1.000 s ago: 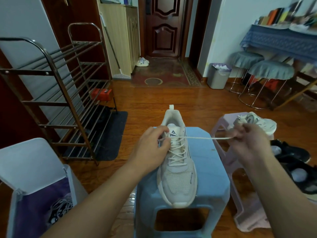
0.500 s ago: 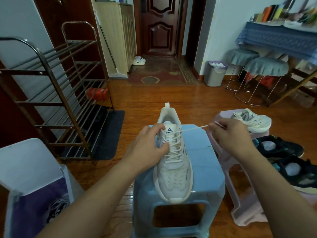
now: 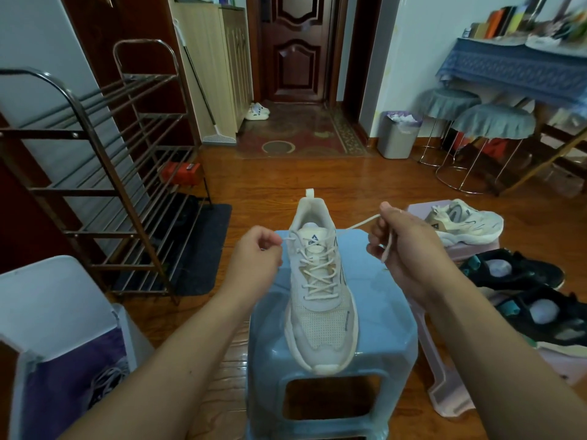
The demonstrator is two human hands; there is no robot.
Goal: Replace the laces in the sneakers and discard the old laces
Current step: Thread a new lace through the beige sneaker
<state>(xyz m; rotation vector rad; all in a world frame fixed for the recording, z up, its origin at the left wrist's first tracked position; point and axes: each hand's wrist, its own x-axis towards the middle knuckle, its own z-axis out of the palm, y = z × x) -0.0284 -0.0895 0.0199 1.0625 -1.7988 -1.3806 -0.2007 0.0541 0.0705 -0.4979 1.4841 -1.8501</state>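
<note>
Already the cream sneaker point(image 3: 320, 290) on the blue plastic stool point(image 3: 333, 369) looks laced from toe to top eyelets, its criss-crosses even. Both hands are closed on the loose ends: the left hand point(image 3: 257, 255) pinches the short end of the lace point(image 3: 317, 271) just beside the collar, and the right hand point(image 3: 403, 249) grips the other end, which runs taut from the top eyelet and hangs over the fingers. By my reading, what is left on this shoe is evening the ends and tying the bow.

A second cream sneaker point(image 3: 467, 225) sits on the pink stool point(image 3: 444, 389) to the right; whether it has been relaced I cannot tell. In the open bin point(image 3: 63, 360) at lower left lies a tangle of pale cords, probably the old laces point(image 3: 104, 382), so some discarding seems done. The black sneakers point(image 3: 521, 281) on the floor show no laces that I can make out.
</note>
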